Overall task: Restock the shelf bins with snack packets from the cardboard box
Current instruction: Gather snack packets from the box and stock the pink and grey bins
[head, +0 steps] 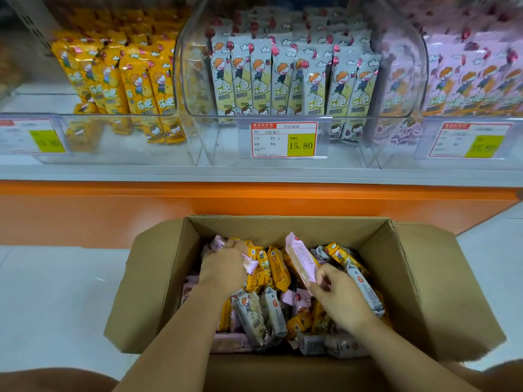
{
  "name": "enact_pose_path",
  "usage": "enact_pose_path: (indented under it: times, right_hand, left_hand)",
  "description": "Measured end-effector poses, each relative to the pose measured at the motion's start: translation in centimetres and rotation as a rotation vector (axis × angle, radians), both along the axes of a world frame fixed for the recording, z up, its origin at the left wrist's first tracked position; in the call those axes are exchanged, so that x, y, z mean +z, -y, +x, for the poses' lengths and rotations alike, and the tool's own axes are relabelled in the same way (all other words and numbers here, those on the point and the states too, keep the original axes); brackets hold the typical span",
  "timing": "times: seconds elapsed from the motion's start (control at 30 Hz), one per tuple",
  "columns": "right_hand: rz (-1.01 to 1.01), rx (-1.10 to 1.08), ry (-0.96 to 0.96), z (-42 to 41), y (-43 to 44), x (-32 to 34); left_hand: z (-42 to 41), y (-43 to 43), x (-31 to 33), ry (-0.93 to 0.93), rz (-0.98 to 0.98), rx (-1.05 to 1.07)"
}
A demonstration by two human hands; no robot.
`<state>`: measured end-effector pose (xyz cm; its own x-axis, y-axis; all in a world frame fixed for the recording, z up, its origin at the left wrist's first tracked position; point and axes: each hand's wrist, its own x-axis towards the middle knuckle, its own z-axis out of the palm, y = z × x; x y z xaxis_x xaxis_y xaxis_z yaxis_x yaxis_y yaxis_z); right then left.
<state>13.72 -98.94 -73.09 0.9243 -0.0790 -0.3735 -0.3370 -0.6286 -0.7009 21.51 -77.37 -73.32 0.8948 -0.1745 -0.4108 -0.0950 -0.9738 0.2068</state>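
An open cardboard box [418, 267] stands on the floor below the shelf, full of mixed yellow, grey and pink snack packets. Inside it, my left hand [225, 268] grips a pink packet [219, 243] whose ends stick out on both sides of the fist. My right hand [338, 292] pinches the lower end of another pink packet [300, 258], which tilts up above the pile. On the shelf above are three clear bins: yellow packets [133, 80] on the left, grey ones [294, 80] in the middle, pink ones [469, 80] on the right.
Price tags [283, 140] hang on the bin fronts. An orange base panel [254, 207] runs under the shelf, just behind the box. White floor tiles lie on both sides of the box. My knees show at the bottom corners.
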Motion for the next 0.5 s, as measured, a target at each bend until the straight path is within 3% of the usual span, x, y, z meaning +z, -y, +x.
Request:
enact_pose_path:
  times: [0.17,0.33,0.5]
  right_hand:
    - [0.038,0.034,-0.005,0.5,0.4,2.9]
    - [-0.039,0.232,-0.01,1.9,1.2,8.8]
    - [-0.116,0.341,0.133,2.7,2.3,14.5]
  left_hand:
    - [-0.7,0.8,1.1,0.026,-0.066,-0.032]
    - [-0.9,0.8,2.7,0.069,-0.104,0.032]
    - [-1.4,0.7,5.5,0.201,-0.367,0.213]
